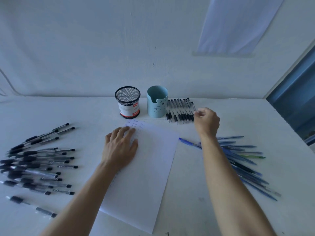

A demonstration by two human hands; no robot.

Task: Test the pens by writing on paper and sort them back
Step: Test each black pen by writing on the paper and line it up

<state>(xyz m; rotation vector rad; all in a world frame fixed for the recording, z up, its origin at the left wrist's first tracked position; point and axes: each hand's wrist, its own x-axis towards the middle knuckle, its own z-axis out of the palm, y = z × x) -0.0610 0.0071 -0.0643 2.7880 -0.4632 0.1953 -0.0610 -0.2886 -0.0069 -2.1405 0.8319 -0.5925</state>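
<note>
Our left hand (pixel 120 147) lies flat on the paper (pixel 150 176), fingers straight and spread, just below the few words written at its top. Our right hand (pixel 207 121) reaches to the back of the counter (pixel 196 210) and pinches a black pen (pixel 193 106) between curled fingertips at the right end of the pen row (pixel 179 110) beside the blue cup (pixel 157 103). A mesh cup (pixel 127 101) stands left of it. Black pens (pixel 37 164) lie heaped at left, blue pens (pixel 243 159) at right.
</note>
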